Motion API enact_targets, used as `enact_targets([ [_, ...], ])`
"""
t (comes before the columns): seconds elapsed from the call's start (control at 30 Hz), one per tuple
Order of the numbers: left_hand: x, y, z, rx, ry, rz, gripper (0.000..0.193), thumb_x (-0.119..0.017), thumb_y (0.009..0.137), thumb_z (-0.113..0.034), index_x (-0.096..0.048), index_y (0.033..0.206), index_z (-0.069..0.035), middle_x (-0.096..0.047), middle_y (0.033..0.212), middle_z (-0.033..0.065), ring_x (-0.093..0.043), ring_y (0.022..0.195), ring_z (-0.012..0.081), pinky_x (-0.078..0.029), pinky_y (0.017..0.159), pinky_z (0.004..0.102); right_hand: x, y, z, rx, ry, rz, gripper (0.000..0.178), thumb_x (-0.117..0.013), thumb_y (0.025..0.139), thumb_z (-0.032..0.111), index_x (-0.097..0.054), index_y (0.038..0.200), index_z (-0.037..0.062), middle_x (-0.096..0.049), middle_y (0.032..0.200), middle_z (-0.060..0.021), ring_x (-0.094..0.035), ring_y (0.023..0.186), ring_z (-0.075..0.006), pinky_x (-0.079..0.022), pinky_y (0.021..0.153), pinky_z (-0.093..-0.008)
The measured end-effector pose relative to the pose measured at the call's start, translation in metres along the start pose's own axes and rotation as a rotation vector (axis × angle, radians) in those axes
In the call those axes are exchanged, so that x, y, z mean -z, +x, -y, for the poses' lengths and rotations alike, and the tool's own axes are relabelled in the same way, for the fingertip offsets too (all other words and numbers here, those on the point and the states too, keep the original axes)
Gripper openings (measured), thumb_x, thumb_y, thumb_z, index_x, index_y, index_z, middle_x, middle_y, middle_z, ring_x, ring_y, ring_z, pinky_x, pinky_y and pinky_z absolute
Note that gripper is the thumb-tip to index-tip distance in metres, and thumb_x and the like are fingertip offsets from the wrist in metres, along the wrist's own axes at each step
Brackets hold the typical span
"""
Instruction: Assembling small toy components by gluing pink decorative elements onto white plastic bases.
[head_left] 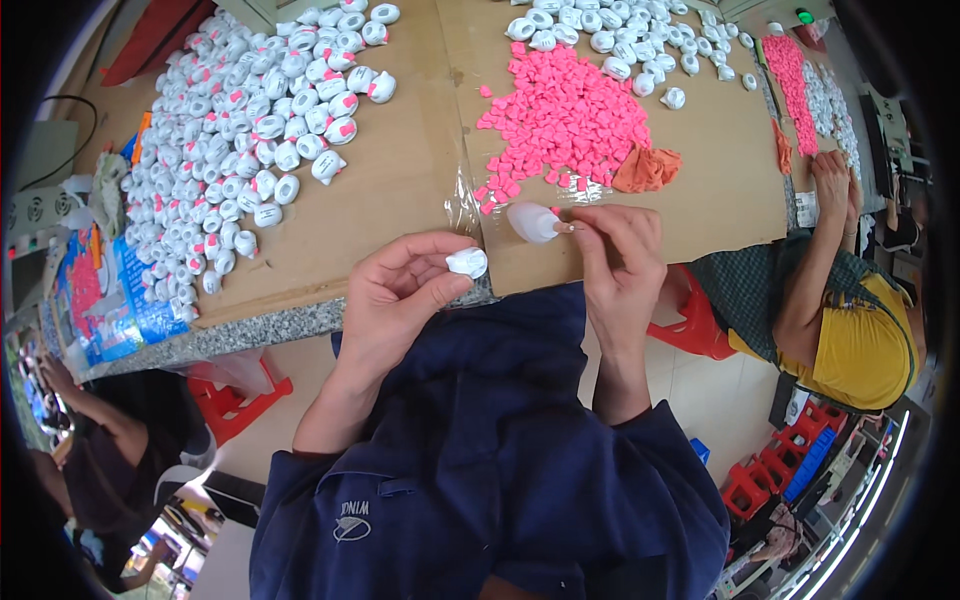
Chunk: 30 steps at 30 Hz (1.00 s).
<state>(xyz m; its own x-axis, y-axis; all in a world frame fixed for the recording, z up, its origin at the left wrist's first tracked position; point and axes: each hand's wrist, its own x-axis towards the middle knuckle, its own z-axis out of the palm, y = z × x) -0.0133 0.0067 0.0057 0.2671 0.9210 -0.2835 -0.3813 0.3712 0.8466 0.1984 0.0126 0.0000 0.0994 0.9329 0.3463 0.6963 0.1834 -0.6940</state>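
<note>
My left hand (405,290) pinches a small white rounded plastic piece (467,263) with pointed corners between thumb and fingertips. To its right, my right hand (622,262) has thumb and forefinger closed at the narrow nozzle of a translucent white squeeze bottle (531,222). The bottle's round body points left, toward the white piece but apart from it. A bit of pink shows beside the nozzle; whether my fingers hold it too, I cannot make out. Just beyond the bottle spreads a heap of small pink pieces (570,110).
Many white pieces with pink parts (240,130) cover the cardboard (400,150) on the left. More white pieces (620,30) lie at the back. An orange rag (647,168) sits beside the pink heap. Co-workers sit at both sides, one in a yellow shirt (865,345).
</note>
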Motion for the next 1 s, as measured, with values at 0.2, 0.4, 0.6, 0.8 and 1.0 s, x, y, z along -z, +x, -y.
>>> enact_targets([
  [0.2,-0.003,0.002,0.003,0.028,0.012,0.029,0.028,-0.06,0.079,0.005,-0.054,0.106,0.006,-0.061,0.1,0.0116,-0.06,0.09,0.0149,-0.049,0.08,0.0264,-0.007,0.005,0.004,0.037,-0.111,0.056,0.013,-0.063,0.072,-0.002,-0.066,0.084,0.0023,-0.058,0.081,-0.0059,-0.05,0.08,-0.0181,-0.041,0.069,-0.0282],
  [0.4,-0.01,0.002,0.007,0.001,0.003,0.044,0.029,-0.06,0.079,0.006,-0.054,0.107,0.005,-0.061,0.101,0.0111,-0.059,0.09,0.014,-0.048,0.081,0.026,0.006,-0.009,0.013,-0.132,0.184,0.021,0.011,-0.06,0.076,-0.003,-0.061,0.087,-0.001,-0.058,0.084,-0.0078,-0.053,0.079,-0.0187,-0.043,0.065,-0.0256],
  [0.6,-0.008,0.002,0.01,0.014,0.007,0.057,0.029,-0.058,0.081,0.006,-0.054,0.11,0.003,-0.062,0.097,0.0062,-0.059,0.088,0.0098,-0.048,0.078,0.0211,-0.001,0.001,0.005,-0.005,-0.008,0.075,0.01,-0.062,0.075,-0.001,-0.063,0.085,0.0005,-0.057,0.085,-0.0084,-0.053,0.081,-0.0197,-0.044,0.067,-0.0269],
  [0.8,-0.011,0.0,0.013,-0.011,-0.006,0.053,0.029,-0.058,0.081,0.006,-0.054,0.11,0.003,-0.061,0.098,0.0069,-0.059,0.089,0.0111,-0.049,0.078,0.0225,0.008,-0.008,0.015,-0.111,0.18,0.096,0.011,-0.063,0.074,-0.002,-0.062,0.084,-0.0015,-0.058,0.082,-0.0094,-0.055,0.076,-0.0207,-0.044,0.066,-0.0271],
  [1.0,-0.02,-0.002,0.018,-0.039,0.027,0.036,0.028,-0.06,0.079,0.007,-0.055,0.107,0.004,-0.061,0.095,0.007,-0.06,0.088,0.0121,-0.049,0.079,0.0231,0.003,-0.018,0.03,0.053,0.289,0.116,0.012,-0.063,0.073,-0.006,-0.062,0.084,-0.0018,-0.061,0.08,-0.0106,-0.058,0.075,-0.0216,-0.045,0.066,-0.0273],
])
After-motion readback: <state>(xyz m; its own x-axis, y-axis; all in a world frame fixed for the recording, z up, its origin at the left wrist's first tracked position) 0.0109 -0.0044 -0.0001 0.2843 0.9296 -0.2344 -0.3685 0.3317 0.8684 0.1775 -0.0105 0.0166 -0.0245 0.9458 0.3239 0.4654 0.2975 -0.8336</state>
